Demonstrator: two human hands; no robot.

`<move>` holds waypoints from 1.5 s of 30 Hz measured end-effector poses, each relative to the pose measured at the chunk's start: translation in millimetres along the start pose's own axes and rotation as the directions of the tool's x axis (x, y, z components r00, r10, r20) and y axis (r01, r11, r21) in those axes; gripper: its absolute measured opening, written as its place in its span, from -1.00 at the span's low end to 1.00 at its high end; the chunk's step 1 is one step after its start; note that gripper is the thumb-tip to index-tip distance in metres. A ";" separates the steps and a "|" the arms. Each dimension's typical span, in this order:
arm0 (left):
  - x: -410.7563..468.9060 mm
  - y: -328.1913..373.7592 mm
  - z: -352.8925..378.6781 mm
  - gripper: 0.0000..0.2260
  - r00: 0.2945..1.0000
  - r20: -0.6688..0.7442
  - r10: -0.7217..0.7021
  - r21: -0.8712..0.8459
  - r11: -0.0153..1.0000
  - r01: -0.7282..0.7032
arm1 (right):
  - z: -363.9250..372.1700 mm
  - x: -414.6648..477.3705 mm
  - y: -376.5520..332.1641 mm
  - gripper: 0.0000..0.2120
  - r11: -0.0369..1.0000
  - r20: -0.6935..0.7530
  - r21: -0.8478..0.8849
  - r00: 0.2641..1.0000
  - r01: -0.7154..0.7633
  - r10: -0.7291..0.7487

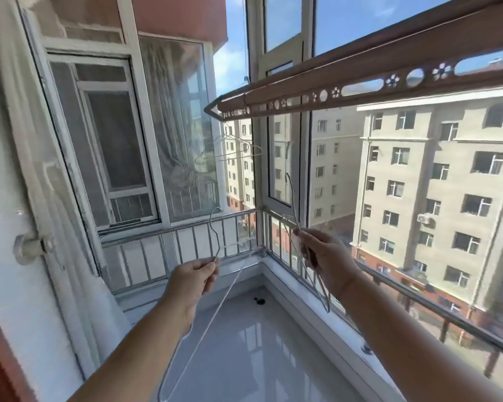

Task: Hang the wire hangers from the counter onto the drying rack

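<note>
Under the rack [389, 58], one apiece!
Left hand [195, 278] pinches left hanger [209, 314] by its neck; right hand [324, 258] pinches right hanger [292, 198], higher up.

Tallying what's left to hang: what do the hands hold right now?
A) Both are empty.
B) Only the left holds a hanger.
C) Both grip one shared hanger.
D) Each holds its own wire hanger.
D: the left hand pinches the left hanger below its hook, and the right hand grips the right hanger, apart from it.
</note>
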State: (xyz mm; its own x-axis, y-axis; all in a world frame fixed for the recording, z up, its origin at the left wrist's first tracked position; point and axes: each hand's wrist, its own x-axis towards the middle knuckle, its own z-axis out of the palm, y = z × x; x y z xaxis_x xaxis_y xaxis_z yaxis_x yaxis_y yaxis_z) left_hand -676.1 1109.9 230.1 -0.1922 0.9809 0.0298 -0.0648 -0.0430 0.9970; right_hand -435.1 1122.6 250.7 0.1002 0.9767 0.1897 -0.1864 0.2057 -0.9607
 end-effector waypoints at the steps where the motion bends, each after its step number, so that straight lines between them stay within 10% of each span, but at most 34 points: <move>1: 17.4 3.6 1.4 -0.84 1.000 0.002 0.007 -0.003 1.000 -0.007 | 5.2 16.0 0.1 -0.85 1.000 -0.002 0.005 1.000 0.009 -0.009; 25: 468.3 99.7 17.2 -0.87 0.964 0.203 0.173 0.027 0.983 -0.182 | 143.7 387.9 29.7 -0.85 0.986 -0.169 -0.060 0.972 0.156 -0.164; 45: 664.2 148.9 93.7 -0.86 0.871 0.379 0.312 -0.095 0.950 -0.298 | 167.1 561.8 14.3 -0.89 0.938 -0.349 -0.054 0.873 0.343 -0.339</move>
State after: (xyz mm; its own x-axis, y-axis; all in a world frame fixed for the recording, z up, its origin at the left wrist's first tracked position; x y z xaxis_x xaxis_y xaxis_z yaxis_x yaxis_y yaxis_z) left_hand -721.6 1772.8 405.0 0.1834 0.9132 0.3640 -0.0976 -0.3515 0.9311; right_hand -544.8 1684.4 377.4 0.4923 0.7620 0.4207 -0.0877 0.5243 -0.8470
